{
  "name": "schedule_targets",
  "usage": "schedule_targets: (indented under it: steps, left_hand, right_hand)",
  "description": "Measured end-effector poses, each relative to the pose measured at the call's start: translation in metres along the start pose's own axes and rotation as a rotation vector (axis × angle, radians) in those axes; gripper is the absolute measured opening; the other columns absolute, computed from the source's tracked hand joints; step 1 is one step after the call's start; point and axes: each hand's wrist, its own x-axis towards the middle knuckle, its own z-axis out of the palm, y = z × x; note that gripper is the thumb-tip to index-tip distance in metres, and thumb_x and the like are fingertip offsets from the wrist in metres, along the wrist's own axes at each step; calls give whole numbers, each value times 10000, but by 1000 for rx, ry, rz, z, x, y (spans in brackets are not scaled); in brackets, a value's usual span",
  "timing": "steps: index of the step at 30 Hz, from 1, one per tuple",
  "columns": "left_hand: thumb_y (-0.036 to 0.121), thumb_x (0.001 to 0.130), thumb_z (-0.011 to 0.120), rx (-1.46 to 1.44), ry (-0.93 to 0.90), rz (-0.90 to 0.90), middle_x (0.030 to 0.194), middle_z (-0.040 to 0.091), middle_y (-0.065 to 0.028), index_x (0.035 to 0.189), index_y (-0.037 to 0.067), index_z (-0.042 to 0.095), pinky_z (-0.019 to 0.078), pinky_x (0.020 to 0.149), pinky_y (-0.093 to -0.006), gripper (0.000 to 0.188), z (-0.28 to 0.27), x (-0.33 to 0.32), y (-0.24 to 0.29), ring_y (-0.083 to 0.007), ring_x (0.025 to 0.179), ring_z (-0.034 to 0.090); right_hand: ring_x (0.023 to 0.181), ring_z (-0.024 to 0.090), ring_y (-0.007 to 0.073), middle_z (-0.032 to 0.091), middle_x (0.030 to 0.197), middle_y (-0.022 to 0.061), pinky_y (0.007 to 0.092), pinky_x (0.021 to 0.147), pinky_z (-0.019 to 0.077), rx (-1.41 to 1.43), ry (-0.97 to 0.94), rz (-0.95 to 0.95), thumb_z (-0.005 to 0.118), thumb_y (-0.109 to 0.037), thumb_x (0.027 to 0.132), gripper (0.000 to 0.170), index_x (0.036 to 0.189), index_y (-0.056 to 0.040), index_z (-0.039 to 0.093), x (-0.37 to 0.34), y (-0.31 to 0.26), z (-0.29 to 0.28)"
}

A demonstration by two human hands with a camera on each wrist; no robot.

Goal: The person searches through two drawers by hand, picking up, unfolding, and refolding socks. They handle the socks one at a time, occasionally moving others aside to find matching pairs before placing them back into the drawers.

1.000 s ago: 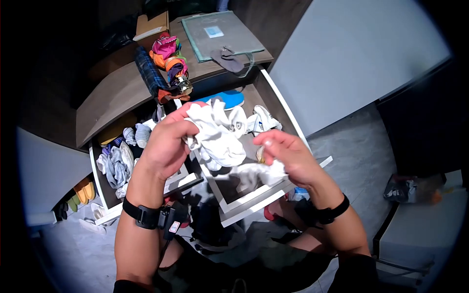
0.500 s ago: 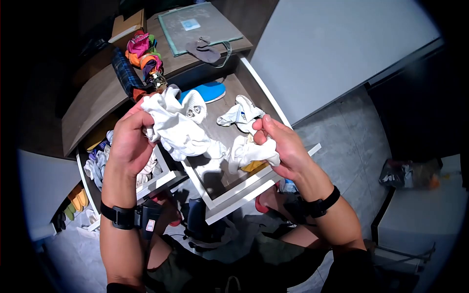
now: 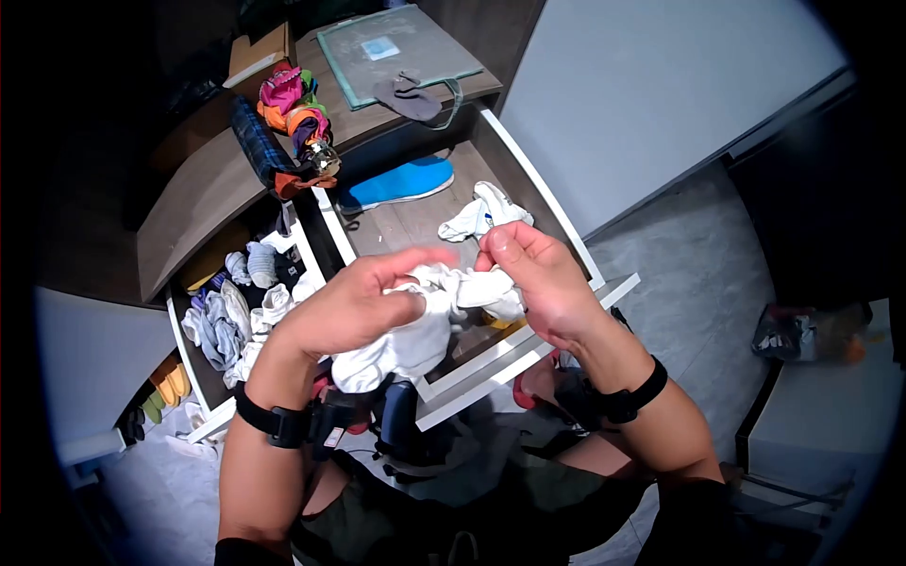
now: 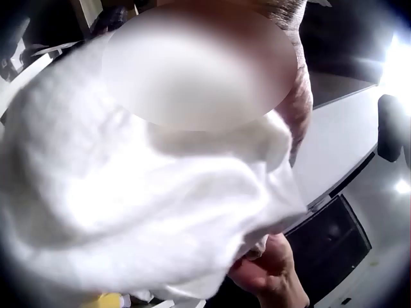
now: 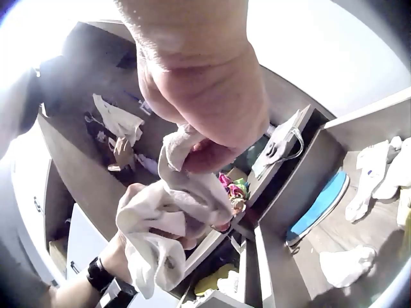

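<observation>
Crumpled white fabric (image 3: 406,341) (image 4: 141,192) (image 5: 151,237) hangs between the two hands above the front of the right drawer (image 3: 543,193). The left hand (image 3: 344,307) holds the larger bunch between thumb and fingers, its forefinger stretched toward the other hand. Thumb and fingertips of the right hand (image 3: 550,288) (image 5: 202,102) pinch the other end, a sock-like piece (image 3: 493,289). Whether this is one item or two, I cannot tell. Beyond them in the drawer lie a blue insole (image 3: 401,183) (image 5: 321,205) and a white sock (image 3: 486,212).
At left, a second open drawer (image 3: 209,385) holds bunched socks (image 3: 226,321). On the cabinet top are a clear pouch (image 3: 406,57), a grey cloth item (image 3: 408,96), a plaid roll (image 3: 257,141), colourful fabric (image 3: 293,108) and a cardboard box (image 3: 257,61). Yellow slippers (image 3: 172,380) stand on the floor.
The left hand has moved down and toward the right hand, lowering the white bunch over the drawer's front edge. The right hand has taken hold of the sock-like piece.
</observation>
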Motion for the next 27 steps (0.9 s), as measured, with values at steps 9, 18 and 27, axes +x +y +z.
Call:
schedule_targets:
  steps: [9,18,27]
  left_hand:
    - [118,870,477,-597,252,232,834,630,-75,947,12,577,520,672,-278,165,-40,-7,-13,-143,717,619]
    - [143,840,453,-870,105,237,793,600,-89,921,4,541,511,628,-306,183,-30,-8,-15,-177,684,595]
    - [181,796,420,-1000,47,271,687,556,-84,774,27,498,488,586,-338,174,-29,-9,-17,-202,614,549]
  right_hand:
    - [743,538,75,570,825,7,226,685,472,76,74,-131,544,-260,961,216,994,-47,562,-1,-10,-12]
    - [843,574,110,566,898,21,258,764,494,352,67,-144,633,-178,905,184,1011,-44,563,-1,-24,-18]
    - [1257,424,305,449,1310,140,390,1053,351,-835,-132,-624,748,-113,716,635,1283,-95,463,-23,-32,0]
